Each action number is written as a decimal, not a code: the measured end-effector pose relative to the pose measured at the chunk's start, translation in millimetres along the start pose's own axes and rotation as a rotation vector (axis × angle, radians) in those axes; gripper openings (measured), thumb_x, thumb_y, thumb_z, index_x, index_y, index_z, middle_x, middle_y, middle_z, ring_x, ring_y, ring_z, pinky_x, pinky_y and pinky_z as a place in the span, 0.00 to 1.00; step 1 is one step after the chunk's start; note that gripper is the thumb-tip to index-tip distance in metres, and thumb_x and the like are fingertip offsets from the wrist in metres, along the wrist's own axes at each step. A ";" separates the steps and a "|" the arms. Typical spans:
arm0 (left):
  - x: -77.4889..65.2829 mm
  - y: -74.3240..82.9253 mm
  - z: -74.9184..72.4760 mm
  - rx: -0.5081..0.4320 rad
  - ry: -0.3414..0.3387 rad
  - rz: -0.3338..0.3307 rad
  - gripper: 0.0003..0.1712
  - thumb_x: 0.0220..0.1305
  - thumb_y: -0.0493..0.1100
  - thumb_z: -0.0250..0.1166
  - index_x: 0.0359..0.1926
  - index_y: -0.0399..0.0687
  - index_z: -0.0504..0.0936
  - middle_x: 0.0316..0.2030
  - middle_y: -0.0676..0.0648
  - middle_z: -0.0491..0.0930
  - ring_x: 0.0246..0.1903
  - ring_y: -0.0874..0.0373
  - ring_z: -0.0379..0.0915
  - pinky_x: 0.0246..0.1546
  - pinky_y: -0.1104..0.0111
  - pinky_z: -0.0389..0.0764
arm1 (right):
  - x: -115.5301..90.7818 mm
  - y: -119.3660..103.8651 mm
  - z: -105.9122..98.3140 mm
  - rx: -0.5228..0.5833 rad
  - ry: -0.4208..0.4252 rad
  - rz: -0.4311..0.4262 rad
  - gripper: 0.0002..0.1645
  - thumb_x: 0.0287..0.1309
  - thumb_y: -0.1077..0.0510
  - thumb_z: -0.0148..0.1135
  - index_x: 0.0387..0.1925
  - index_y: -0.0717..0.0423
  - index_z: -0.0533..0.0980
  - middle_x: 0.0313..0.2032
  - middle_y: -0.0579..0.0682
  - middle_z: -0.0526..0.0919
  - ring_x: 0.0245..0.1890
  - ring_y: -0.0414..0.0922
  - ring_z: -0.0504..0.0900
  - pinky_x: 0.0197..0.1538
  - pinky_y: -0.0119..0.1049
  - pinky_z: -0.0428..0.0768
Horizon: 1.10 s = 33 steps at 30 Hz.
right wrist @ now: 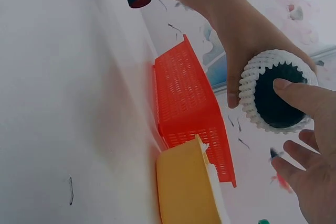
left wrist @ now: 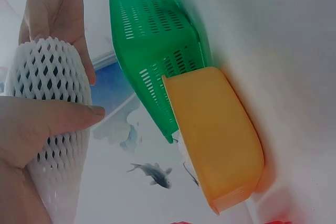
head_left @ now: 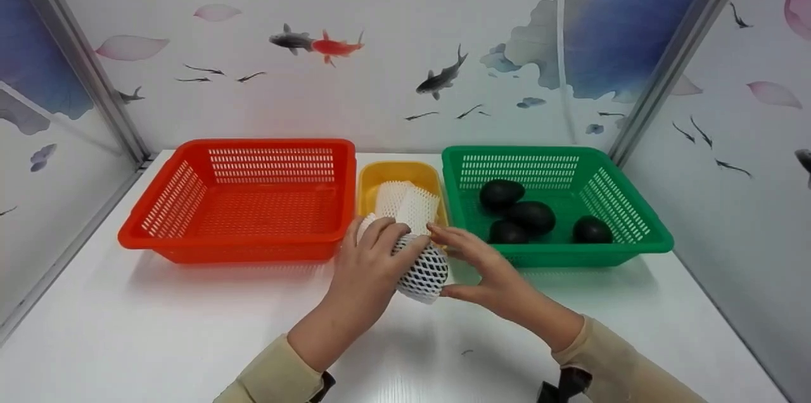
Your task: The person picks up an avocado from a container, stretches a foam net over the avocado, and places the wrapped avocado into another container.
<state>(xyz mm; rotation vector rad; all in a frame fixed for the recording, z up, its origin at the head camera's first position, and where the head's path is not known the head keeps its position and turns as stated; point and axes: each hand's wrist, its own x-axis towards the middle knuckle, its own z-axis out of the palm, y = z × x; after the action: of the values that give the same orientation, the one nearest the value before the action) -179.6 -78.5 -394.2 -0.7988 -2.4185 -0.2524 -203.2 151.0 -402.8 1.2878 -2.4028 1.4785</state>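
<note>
A white foam net sleeve (head_left: 426, 275) with a dark avocado (right wrist: 270, 106) inside is in my left hand (head_left: 366, 271), whose fingers and thumb wrap round the net. In the right wrist view, one dark end of the fruit shows within the sleeve's open rim. My right hand (head_left: 497, 276) is at that end, its thumb (right wrist: 299, 94) touching the fruit and its other fingers extended apart from it. Behind the hands, more foam net sleeves (head_left: 418, 205) lie in a yellow bin (head_left: 399, 168). Several dark avocados (head_left: 531, 218) rest in the green basket (head_left: 583, 257) on the right.
A red basket (head_left: 247, 252) with nothing visible inside stands left of the yellow bin. All three containers line the back of the white table (head_left: 253, 314). Printed panels (head_left: 380, 105) and metal posts enclose the back and sides. A small dark thread (head_left: 467, 351) lies near the front.
</note>
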 end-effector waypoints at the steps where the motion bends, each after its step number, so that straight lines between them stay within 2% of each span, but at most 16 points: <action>1: 0.5 -0.1 -0.1 0.006 0.002 0.006 0.43 0.44 0.44 0.80 0.62 0.64 0.72 0.57 0.47 0.73 0.61 0.48 0.63 0.63 0.41 0.59 | -0.2 0.9 0.1 0.001 -0.016 -0.003 0.49 0.51 0.68 0.71 0.73 0.58 0.58 0.70 0.54 0.62 0.66 0.49 0.65 0.62 0.47 0.71; 6: 2.4 -1.7 0.2 0.038 0.037 0.009 0.45 0.41 0.44 0.81 0.61 0.58 0.70 0.60 0.46 0.71 0.64 0.47 0.59 0.63 0.40 0.58 | -1.5 3.5 2.5 0.035 -0.015 -0.051 0.44 0.54 0.66 0.69 0.71 0.62 0.61 0.67 0.58 0.66 0.64 0.46 0.68 0.61 0.39 0.72; 10: 4.4 -4.4 0.7 0.031 0.100 -0.066 0.48 0.38 0.45 0.82 0.62 0.53 0.67 0.65 0.42 0.64 0.67 0.44 0.53 0.65 0.42 0.56 | -2.2 4.7 6.2 0.043 0.062 -0.128 0.41 0.51 0.68 0.70 0.67 0.64 0.65 0.63 0.59 0.69 0.61 0.46 0.71 0.58 0.37 0.74; 15: 6.7 -6.7 2.1 -0.038 0.186 -0.144 0.52 0.41 0.45 0.81 0.66 0.53 0.62 0.70 0.39 0.54 0.70 0.42 0.48 0.66 0.45 0.56 | -2.5 5.1 9.5 0.072 0.153 -0.188 0.43 0.47 0.74 0.71 0.66 0.66 0.66 0.62 0.59 0.70 0.60 0.47 0.73 0.56 0.39 0.76; 18: 6.8 -6.4 1.9 -0.113 0.218 -0.191 0.56 0.43 0.47 0.80 0.70 0.53 0.57 0.73 0.40 0.47 0.71 0.43 0.44 0.66 0.47 0.58 | -2.5 5.1 10.4 0.094 0.187 -0.195 0.43 0.46 0.75 0.71 0.65 0.66 0.66 0.62 0.58 0.70 0.60 0.48 0.72 0.56 0.40 0.76; 22: 7.4 -4.5 -0.7 -0.334 0.211 -0.320 0.64 0.46 0.46 0.79 0.75 0.55 0.45 0.74 0.44 0.44 0.72 0.49 0.44 0.63 0.52 0.65 | -3.3 4.1 10.5 0.130 0.226 -0.202 0.43 0.46 0.78 0.69 0.65 0.67 0.64 0.62 0.58 0.70 0.61 0.49 0.72 0.56 0.40 0.76; 26: 10.1 -3.4 -4.0 -0.674 0.141 -0.511 0.67 0.48 0.43 0.78 0.77 0.59 0.38 0.72 0.48 0.54 0.68 0.51 0.56 0.59 0.56 0.71 | -4.3 3.3 10.6 0.158 0.266 -0.201 0.43 0.45 0.82 0.67 0.64 0.69 0.62 0.62 0.57 0.70 0.61 0.49 0.72 0.57 0.39 0.76; 28: 11.7 -3.6 -5.1 -0.811 0.090 -0.593 0.64 0.50 0.41 0.77 0.77 0.59 0.42 0.68 0.48 0.62 0.64 0.51 0.64 0.57 0.57 0.73 | -4.5 2.7 10.6 0.168 0.276 -0.196 0.44 0.45 0.82 0.66 0.64 0.69 0.61 0.62 0.55 0.70 0.60 0.48 0.73 0.57 0.39 0.76; 30: 13.2 -4.3 -6.0 -0.912 0.041 -0.635 0.57 0.53 0.40 0.75 0.76 0.55 0.50 0.63 0.48 0.69 0.59 0.53 0.70 0.57 0.59 0.74 | -4.5 2.6 10.4 0.174 0.279 -0.200 0.44 0.45 0.82 0.65 0.64 0.69 0.59 0.62 0.55 0.69 0.60 0.48 0.73 0.56 0.38 0.76; 33: 13.4 -4.6 -5.4 -1.002 -0.006 -0.626 0.45 0.58 0.38 0.71 0.73 0.49 0.59 0.56 0.48 0.76 0.52 0.54 0.76 0.54 0.61 0.77 | -4.7 3.2 9.7 0.185 0.275 -0.204 0.43 0.48 0.81 0.65 0.65 0.69 0.58 0.62 0.56 0.68 0.60 0.48 0.74 0.57 0.38 0.76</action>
<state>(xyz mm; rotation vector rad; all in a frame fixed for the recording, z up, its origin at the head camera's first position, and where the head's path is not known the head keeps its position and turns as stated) -188.6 -77.5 -382.1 -0.3527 -2.4004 -1.7782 -198.8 147.2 -412.4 1.2245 -1.9439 1.7190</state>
